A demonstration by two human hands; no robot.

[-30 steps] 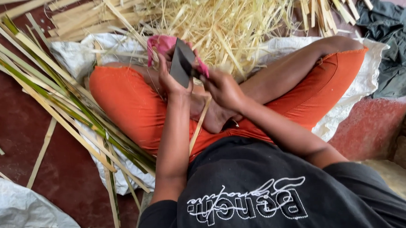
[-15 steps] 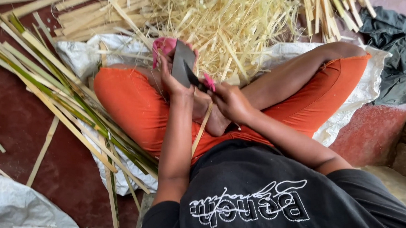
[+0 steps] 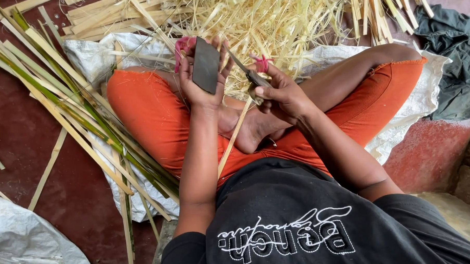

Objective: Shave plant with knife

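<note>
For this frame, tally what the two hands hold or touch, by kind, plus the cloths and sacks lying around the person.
Dark flat stone in the left hand: 1
Knife in the right hand: 1
Bamboo strip under the knife: 1
White woven sacks: 2
Dark cloth: 1
Total: 6

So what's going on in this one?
A person sits cross-legged on a white sack laid on a red floor. The left hand holds up a dark flat block, and the right hand grips a knife with its blade angled toward the block. A thin pale strip runs down across the lap. Green and pale split strips lie to the left, and a heap of straw-coloured shavings lies ahead.
</note>
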